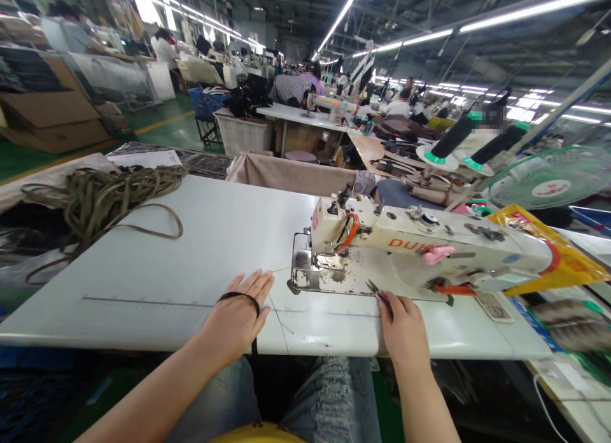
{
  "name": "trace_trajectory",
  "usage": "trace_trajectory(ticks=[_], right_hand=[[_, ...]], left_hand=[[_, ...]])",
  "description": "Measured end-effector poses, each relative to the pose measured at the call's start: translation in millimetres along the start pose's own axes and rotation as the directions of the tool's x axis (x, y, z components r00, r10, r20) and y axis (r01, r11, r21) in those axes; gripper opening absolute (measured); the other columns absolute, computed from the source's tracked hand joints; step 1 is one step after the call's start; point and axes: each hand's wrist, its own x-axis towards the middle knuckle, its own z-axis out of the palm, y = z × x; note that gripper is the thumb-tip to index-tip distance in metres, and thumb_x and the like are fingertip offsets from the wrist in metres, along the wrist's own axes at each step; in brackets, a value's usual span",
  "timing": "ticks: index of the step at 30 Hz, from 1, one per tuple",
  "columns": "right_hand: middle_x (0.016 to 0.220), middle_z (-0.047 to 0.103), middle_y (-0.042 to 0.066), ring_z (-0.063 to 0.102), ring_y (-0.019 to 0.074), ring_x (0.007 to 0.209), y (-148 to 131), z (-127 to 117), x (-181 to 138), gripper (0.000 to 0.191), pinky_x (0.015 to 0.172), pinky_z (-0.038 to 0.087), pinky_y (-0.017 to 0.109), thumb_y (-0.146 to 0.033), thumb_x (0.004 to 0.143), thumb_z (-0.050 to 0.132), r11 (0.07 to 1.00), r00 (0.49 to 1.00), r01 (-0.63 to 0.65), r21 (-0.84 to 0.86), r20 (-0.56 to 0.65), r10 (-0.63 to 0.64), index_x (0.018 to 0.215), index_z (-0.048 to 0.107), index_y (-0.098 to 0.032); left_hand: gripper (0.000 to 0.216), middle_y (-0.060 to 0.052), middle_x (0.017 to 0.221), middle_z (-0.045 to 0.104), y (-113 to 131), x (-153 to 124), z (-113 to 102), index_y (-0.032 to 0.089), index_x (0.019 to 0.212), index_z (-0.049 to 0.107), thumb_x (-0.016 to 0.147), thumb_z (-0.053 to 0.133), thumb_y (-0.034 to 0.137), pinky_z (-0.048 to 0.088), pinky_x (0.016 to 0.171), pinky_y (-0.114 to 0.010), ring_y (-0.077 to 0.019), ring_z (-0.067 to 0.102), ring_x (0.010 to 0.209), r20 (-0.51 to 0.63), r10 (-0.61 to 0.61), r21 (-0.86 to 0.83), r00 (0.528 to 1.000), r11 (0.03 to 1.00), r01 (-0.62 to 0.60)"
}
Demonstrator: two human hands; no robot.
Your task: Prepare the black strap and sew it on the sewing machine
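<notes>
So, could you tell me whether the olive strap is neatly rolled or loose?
Loose: the olive strap lies in a tangled heap, one loop trailing across the table.

Tabletop (157,265): white laminate, smooth, slight sheen, thin printed ruler line. Sewing machine (429,239): cream painted metal, semi-gloss, grubby. Its base plate (334,279) is bare metal, scuffed, paint chipped off in patches. Orange lever (352,230) looks like glossy plastic. Strap pile (109,191): olive woven webbing, matt, flat and limp. Black band (238,296) over the left hand (236,316): matt cloth or elastic, can't tell which. Snips (373,288) in the right hand (403,325): dark metal, dull. Yellow bag (558,252): shiny plastic film, crinkled. Jeans (329,392): faded denim, frayed and rough. Boxes (52,118): brown cardboard, matt.
</notes>
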Motion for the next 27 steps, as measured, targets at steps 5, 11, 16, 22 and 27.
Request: trace_trajectory(ticks=[5, 11, 16, 22, 27], right_hand=[[0.093, 0.07, 0.017, 0.063, 0.0287, 0.086, -22.8, -3.5, -3.6, 0.036, 0.082, 0.052, 0.042, -0.03, 0.107, 0.038, 0.996, 0.998, 0.053, -0.076, 0.018, -0.052, 0.108, 0.07, -0.012], [0.094, 0.066, 0.015, 0.06, 0.0279, 0.088, -55.4, -1.6, 11.6, 0.029, 0.081, 0.048, 0.041, -0.027, 0.106, 0.039, 0.997, 0.999, -0.027, -0.07, 0.027, 0.029, 0.109, 0.065, -0.015], [0.114, 0.066, 0.018, 0.061, 0.0319, 0.107, -95.9, -17.1, 17.8, 0.03, 0.095, 0.049, 0.049, -0.031, 0.103, 0.049, 0.969, 1.0, -0.006, 0.245, -0.002, 0.007, 0.125, 0.062, -0.016], [0.121, 0.069, 0.012, 0.066, 0.0231, 0.106, -175.0, -48.0, 12.0, 0.033, 0.085, 0.055, 0.035, -0.044, 0.105, 0.05, 0.406, 0.889, -0.332, 0.851, 0.426, -0.166, 0.124, 0.065, -0.022], [0.095, 0.073, 0.006, 0.066, 0.0176, 0.083, -194.0, -54.2, 7.5, 0.047, 0.073, 0.051, 0.029, -0.057, 0.092, 0.068, 0.043, 0.713, -0.634, 0.772, 0.605, -0.354, 0.121, 0.066, -0.02]], left_hand=[[0.059, -0.007, 0.164, 0.044, -4.1, 1.2, -1.3, 0.018, 0.16, 0.038, 0.102, 0.04, 0.029, 0.03, 0.123, -0.056, -0.0313, 0.039, 0.151, 0.031, -0.037, -0.032, 0.999, 0.999, 0.038], [0.057, -0.009, 0.162, 0.047, -18.7, 13.5, -0.1, 0.02, 0.158, 0.042, 0.102, 0.039, 0.029, 0.031, 0.121, -0.063, -0.0361, 0.04, 0.151, 0.037, -0.173, -0.098, 0.984, 0.979, 0.176], [0.056, -0.011, 0.165, 0.042, -22.9, 29.7, -23.5, 0.015, 0.158, 0.04, 0.106, 0.028, 0.031, 0.027, 0.126, -0.06, -0.0329, 0.029, 0.157, 0.067, -0.306, -0.24, 0.95, 0.919, 0.313], [0.056, -0.004, 0.17, 0.034, 8.9, 49.6, -60.7, 0.021, 0.161, 0.035, 0.11, 0.016, 0.037, 0.021, 0.132, -0.047, -0.0211, 0.023, 0.159, 0.163, -0.014, -0.688, 0.986, 0.715, 0.124], [0.057, -0.006, 0.169, 0.036, 21.9, 58.7, -61.8, 0.019, 0.16, 0.037, 0.11, 0.019, 0.04, 0.019, 0.133, -0.047, -0.0222, 0.022, 0.159, 0.166, 0.061, -0.808, 0.984, 0.58, 0.1]])
